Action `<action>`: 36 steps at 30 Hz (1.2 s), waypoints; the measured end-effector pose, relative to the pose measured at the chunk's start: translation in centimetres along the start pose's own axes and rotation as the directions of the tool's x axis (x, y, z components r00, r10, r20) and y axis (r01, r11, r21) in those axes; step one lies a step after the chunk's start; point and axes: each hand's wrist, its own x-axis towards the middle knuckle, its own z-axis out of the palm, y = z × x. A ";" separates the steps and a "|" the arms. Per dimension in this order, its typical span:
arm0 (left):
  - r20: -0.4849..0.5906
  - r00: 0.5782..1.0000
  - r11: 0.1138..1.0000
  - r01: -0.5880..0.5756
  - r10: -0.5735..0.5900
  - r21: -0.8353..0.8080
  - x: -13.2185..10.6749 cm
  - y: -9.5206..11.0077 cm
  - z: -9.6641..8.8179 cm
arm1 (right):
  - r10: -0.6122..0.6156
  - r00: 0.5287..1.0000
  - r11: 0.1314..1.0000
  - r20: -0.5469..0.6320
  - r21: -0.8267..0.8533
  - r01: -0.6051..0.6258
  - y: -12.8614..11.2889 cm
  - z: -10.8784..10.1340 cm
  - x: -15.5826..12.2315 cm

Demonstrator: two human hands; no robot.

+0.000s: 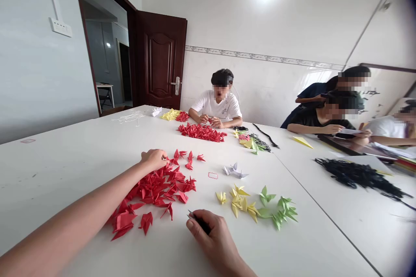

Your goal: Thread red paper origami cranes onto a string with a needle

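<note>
The red paper cranes (159,184) look already folded; most lie in a loose heap on the table (81,156), seemingly not set in order, a few spread past its far end. The left hand (154,160) reaches the heap's far edge, its fingers curled, any grip hidden. The right hand (214,230), nearer and beside the heap, grips a dark pointed tool (202,223).

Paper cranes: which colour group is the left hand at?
The near red pile, with the left hand at its far edge. White cranes, yellow cranes and green cranes lie apart, farther right.
</note>
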 end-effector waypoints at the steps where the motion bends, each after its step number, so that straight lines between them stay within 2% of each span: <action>1: 0.008 1.000 1.000 -0.005 0.005 -0.008 -0.1 -0.2 0.1 | -0.002 1.000 1.000 -0.006 -0.001 0.002 0.0 0.0 0.0; 5: -0.002 0.999 0.999 -0.032 0.032 -0.044 0.0 -0.3 0.1 | 0.009 1.000 1.000 -0.018 0.013 -0.009 -0.1 0.1 0.0; 10: -0.107 0.992 0.991 -0.080 0.069 -0.107 -0.3 0.1 -0.9 | -0.007 1.000 0.999 -0.018 0.035 0.007 -0.2 0.1 0.0; 14: -0.218 0.973 0.979 -0.115 0.077 -0.167 -2.0 0.5 -1.3 | -0.006 1.000 0.999 -0.015 0.035 0.007 0.1 0.2 0.1; 17: -0.274 0.959 0.946 -0.148 0.067 -0.287 -3.9 1.0 -0.9 | -0.015 1.000 1.000 -0.012 0.017 0.015 0.3 0.3 0.1; 20: -0.292 0.955 0.900 -0.165 0.044 -0.404 -5.6 1.5 -0.5 | -0.017 1.000 1.000 -0.005 0.007 0.017 0.3 0.3 0.1; 23: -0.295 0.954 0.878 -0.190 0.059 -0.439 -6.5 1.7 -0.4 | -0.014 1.000 1.000 0.008 0.017 0.014 0.1 0.2 0.0; 26: -0.336 0.936 0.865 -0.250 0.102 -0.435 -6.8 1.3 -0.4 | -0.008 1.000 1.000 0.030 0.023 0.007 -0.1 0.1 0.0; 31: -0.417 0.876 0.807 -0.421 0.242 -0.414 -7.7 1.5 -0.2 | -0.004 0.999 1.000 0.042 0.015 0.003 0.3 0.2 0.0; 33: -0.416 0.858 0.766 -0.477 0.300 -0.431 -8.4 2.1 -0.3 | -0.002 0.999 1.000 0.033 0.025 0.001 0.5 0.2 -0.1; 36: -0.360 0.857 0.728 -0.507 0.369 -0.460 -10.0 3.4 -0.8 | 0.031 0.999 0.995 -0.034 0.095 -0.028 1.0 0.3 -0.1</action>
